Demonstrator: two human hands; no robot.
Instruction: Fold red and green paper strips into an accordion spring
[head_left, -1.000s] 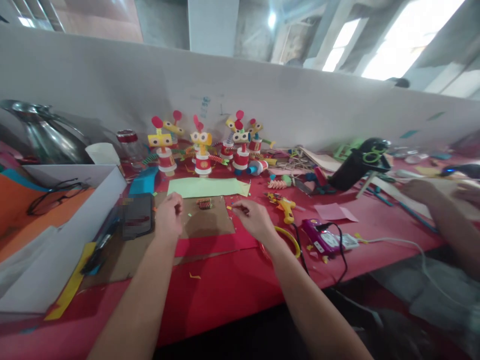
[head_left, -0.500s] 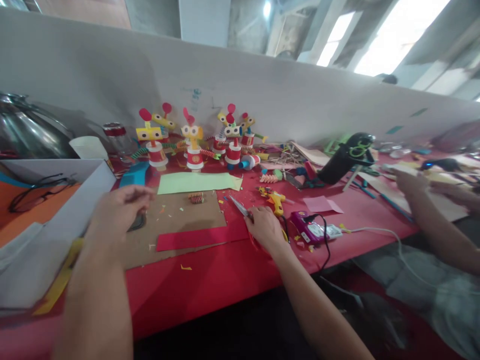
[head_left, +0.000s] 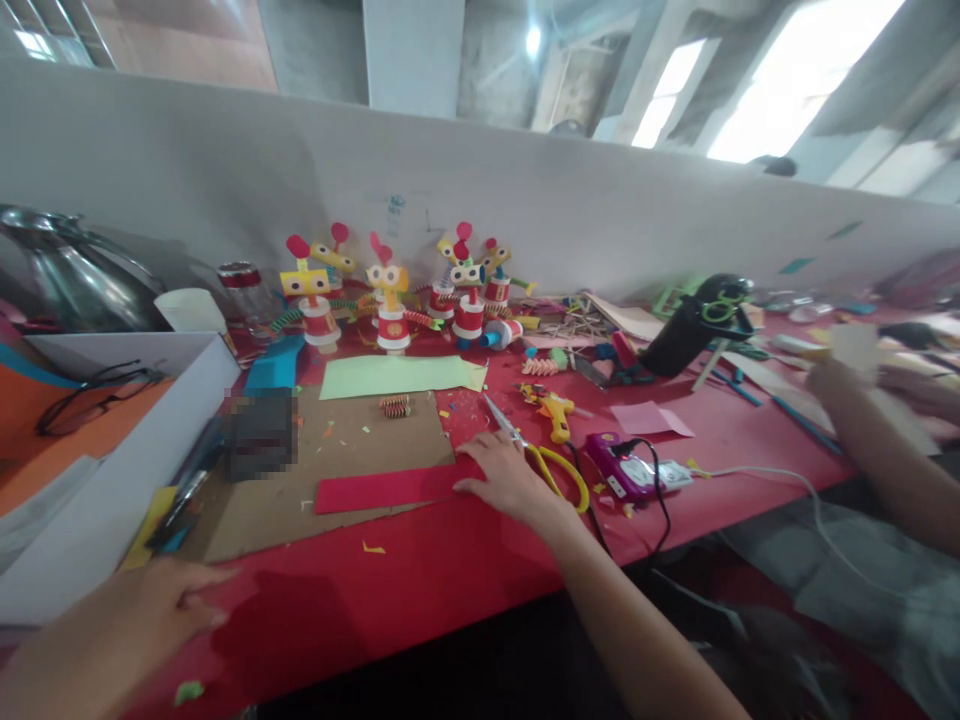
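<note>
My right hand lies low over the table with its fingers apart, at the right end of a red paper strip. Whether the fingertips press on the strip I cannot tell. Yellow-handled scissors lie just beyond that hand, their blades pointing away and partly covered by it. At the lower left, my left hand hovers near the table edge with the index finger stretched out and nothing in it. The strip rests on a brown cardboard sheet, along with small striped paper springs and a light green paper.
Several paper-cup figures stand along the partition. A yellow glue gun and purple power strip with cables lie to the right. A white box holds glasses at left. Another person's hand works at far right.
My left hand has moved down and toward me, off the cardboard. My right hand has let go of the scissors and shifted left to the red strip. The view has tilted slightly.
</note>
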